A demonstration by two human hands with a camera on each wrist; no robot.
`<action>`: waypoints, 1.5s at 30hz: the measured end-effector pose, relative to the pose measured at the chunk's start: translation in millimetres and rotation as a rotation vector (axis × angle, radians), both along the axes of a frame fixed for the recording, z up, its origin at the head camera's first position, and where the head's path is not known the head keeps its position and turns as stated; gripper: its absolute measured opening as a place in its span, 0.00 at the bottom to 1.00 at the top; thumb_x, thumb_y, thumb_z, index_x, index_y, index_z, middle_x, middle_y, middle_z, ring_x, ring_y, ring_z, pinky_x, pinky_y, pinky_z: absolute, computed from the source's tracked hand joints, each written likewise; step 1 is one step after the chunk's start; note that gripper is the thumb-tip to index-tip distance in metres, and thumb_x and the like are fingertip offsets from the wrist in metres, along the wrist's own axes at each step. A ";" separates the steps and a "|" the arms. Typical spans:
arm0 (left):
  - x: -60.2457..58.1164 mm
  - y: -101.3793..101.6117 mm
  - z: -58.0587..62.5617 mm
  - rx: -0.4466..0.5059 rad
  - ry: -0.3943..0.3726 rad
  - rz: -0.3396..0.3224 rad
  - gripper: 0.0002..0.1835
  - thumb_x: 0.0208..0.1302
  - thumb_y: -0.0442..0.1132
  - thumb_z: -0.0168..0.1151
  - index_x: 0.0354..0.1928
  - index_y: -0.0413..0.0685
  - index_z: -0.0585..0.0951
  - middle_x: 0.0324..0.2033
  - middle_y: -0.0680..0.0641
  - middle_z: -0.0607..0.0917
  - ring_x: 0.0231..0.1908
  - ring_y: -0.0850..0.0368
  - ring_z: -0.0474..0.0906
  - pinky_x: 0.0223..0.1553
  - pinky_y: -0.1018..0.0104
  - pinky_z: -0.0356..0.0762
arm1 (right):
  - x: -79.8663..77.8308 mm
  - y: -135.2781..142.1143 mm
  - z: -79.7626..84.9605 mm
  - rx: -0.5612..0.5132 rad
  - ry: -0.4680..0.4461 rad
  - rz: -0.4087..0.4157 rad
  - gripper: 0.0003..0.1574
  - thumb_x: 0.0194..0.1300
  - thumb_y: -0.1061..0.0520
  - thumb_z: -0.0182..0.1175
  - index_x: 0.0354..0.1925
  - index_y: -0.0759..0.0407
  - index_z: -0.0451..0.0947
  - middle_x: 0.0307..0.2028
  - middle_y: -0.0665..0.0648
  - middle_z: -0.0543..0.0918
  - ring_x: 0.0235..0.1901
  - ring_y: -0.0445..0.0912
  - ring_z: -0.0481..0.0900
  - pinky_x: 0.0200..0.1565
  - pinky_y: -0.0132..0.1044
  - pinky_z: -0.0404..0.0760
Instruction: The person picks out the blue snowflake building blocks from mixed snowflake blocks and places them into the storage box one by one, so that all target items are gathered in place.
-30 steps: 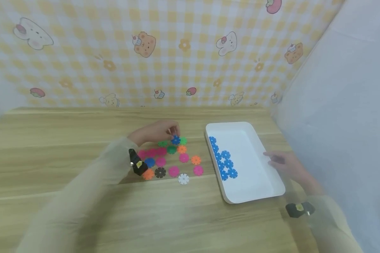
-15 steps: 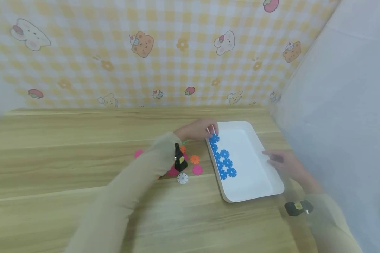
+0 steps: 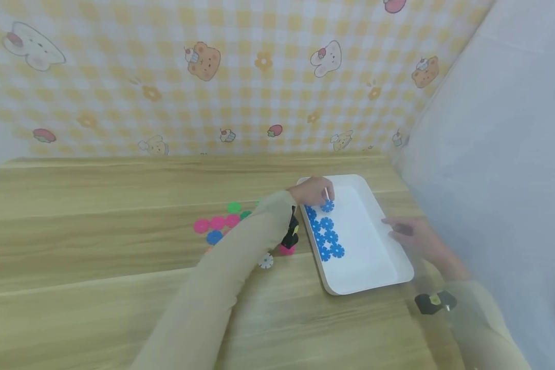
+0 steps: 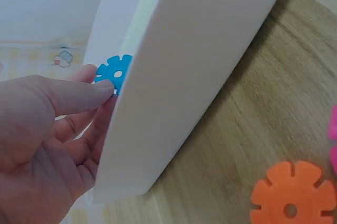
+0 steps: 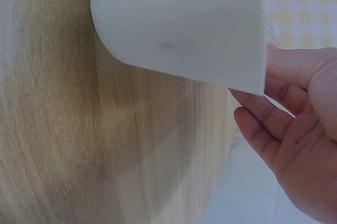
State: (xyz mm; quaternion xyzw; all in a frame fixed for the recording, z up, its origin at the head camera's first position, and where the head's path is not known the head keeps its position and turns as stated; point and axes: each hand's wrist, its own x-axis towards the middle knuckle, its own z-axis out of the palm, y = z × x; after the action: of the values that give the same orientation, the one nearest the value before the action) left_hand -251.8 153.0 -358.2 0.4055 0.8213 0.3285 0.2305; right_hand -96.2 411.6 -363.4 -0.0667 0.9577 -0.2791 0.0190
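My left hand point(image 3: 311, 191) is over the far-left part of a white tray point(image 3: 367, 246), pinching a blue notched plastic disc point(image 3: 327, 206) between thumb and fingers. Seen from the left wrist, the disc point(image 4: 115, 71) stands tilted just past the tray's side wall, which hides part of it. Several blue discs point(image 3: 331, 237) lie flat inside the tray along its left side. At the tray's right rim, my right hand point(image 3: 416, 237) holds the edge; in the right wrist view its thumb is at the rim and other fingers point(image 5: 258, 132) are outside, below the edge.
Left of the tray, loose discs lie on the wooden table point(image 3: 97, 226): pink point(image 3: 201, 225), green point(image 3: 234, 207), blue point(image 3: 215, 237) and white point(image 3: 265, 260), some hidden under the left sleeve point(image 3: 213, 288). A checked cloth point(image 3: 259, 103) hangs behind; a pale sheet point(image 3: 499, 169) is at right.
My left hand has carried the blue disc rightward from the loose pile, across the tray's left wall and into the tray area. The right hand has kept its place at the rim.
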 end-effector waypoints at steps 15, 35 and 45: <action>-0.7 3.5 -6.1 -0.107 0.043 0.030 0.11 0.62 0.26 0.52 0.43 0.42 0.79 0.43 0.47 0.78 0.38 0.57 0.75 0.37 0.72 0.73 | 0.1 -2.4 0.2 -0.014 0.036 0.002 0.20 0.57 0.70 0.58 0.50 0.72 0.74 0.47 0.73 0.76 0.43 0.64 0.77 0.45 0.53 0.74; -6.5 -4.4 -7.2 -0.015 0.120 -0.002 0.11 0.60 0.28 0.55 0.44 0.42 0.80 0.37 0.48 0.79 0.38 0.58 0.74 0.37 0.73 0.73 | -0.4 -1.5 -0.9 -0.019 -0.008 -0.016 0.20 0.60 0.68 0.56 0.52 0.70 0.73 0.50 0.73 0.74 0.46 0.65 0.75 0.47 0.54 0.72; -1.4 -62.3 12.4 0.040 0.188 -0.033 0.10 0.59 0.30 0.57 0.43 0.39 0.79 0.39 0.44 0.80 0.40 0.56 0.74 0.44 0.69 0.71 | -0.4 1.7 -2.7 -0.005 -0.021 -0.026 0.21 0.60 0.67 0.57 0.53 0.69 0.73 0.51 0.72 0.74 0.46 0.64 0.75 0.48 0.55 0.72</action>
State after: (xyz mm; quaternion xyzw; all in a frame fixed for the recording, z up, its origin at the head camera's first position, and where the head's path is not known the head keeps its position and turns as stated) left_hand -253.2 90.7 -345.7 0.4525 0.8258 0.3015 0.1498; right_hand -96.6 413.2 -366.1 -0.0514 0.9576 -0.2823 0.0253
